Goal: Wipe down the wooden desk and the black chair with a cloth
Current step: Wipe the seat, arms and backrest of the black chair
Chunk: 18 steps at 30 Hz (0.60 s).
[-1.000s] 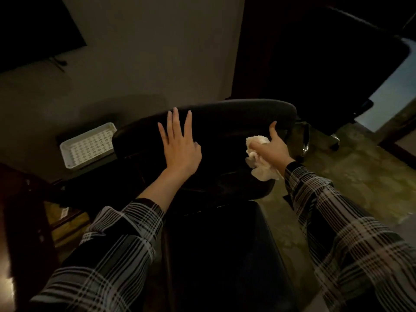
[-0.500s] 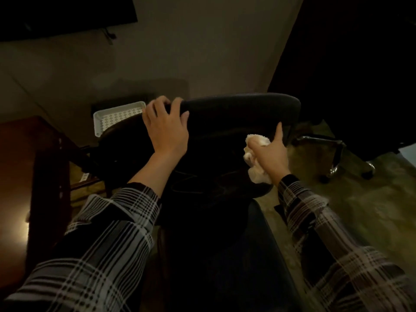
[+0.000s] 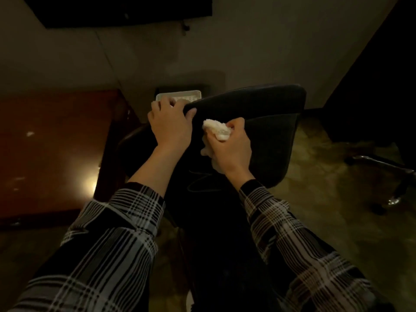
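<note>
The desk (image 3: pixel 51 154) fills the left of the view, its reddish wood catching a glare of lamplight; nothing on it shows whether it has been wiped, so that half of the job can't be judged. Just right of it stands the chair (image 3: pixel 258 136), black, its back facing the person, and that's where the work is. The left hand (image 3: pixel 170 127) curls over the top edge of the chair back, fingers hooked round it, bracing it. The right hand (image 3: pixel 231 152) is bunched tight round the cloth (image 3: pixel 217 130), a white wad pressed against the upper part of the chair back, just beside the left hand. By the look of it the chair back is mid-wipe; the seat lies in darkness below. Behind the chair top, a small white tray (image 3: pixel 180 95) peeks out.
</note>
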Each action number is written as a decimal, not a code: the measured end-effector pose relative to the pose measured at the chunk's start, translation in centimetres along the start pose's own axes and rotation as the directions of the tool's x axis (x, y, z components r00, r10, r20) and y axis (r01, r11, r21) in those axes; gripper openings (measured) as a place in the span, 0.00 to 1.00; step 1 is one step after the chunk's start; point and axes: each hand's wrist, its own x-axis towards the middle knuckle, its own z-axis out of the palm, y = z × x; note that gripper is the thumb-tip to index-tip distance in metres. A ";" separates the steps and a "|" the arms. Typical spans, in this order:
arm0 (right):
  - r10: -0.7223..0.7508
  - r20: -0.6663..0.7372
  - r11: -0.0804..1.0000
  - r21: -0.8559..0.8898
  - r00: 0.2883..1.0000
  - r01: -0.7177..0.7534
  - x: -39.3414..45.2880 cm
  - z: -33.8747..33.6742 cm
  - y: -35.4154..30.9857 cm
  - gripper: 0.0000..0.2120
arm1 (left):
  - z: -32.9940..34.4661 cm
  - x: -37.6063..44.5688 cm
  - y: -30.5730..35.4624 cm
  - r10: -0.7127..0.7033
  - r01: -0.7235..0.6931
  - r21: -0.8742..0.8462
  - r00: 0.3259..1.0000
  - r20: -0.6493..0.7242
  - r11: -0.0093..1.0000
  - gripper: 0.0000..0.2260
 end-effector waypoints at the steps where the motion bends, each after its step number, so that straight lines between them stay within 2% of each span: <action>1: -0.031 -0.004 1.000 0.000 1.000 0.031 -0.2 0.7 -0.7 0.20 | -0.6 -0.1 -0.9 -0.025 0.025 -0.015 1.000 -0.001 1.000 0.15; 5: -0.137 0.019 0.990 -0.009 0.990 0.137 -0.7 3.4 -3.0 0.19 | -2.6 -0.1 -3.8 -0.104 0.106 -0.058 0.994 0.038 0.993 0.15; 10: -0.067 -0.010 0.997 0.032 0.998 0.068 1.3 4.9 -4.2 0.18 | -3.3 0.9 -5.6 -0.264 0.290 -0.099 0.941 0.213 0.952 0.14; 14: -0.121 -0.115 0.992 -0.043 0.986 0.117 4.5 3.8 -3.3 0.18 | -2.6 2.5 -4.5 -0.274 0.328 -0.142 0.912 0.305 0.934 0.13; 18: -0.158 -0.277 0.987 -0.010 0.948 0.161 6.3 2.7 -1.0 0.16 | -1.1 4.1 -2.9 -0.223 0.297 -0.167 0.908 0.356 0.940 0.13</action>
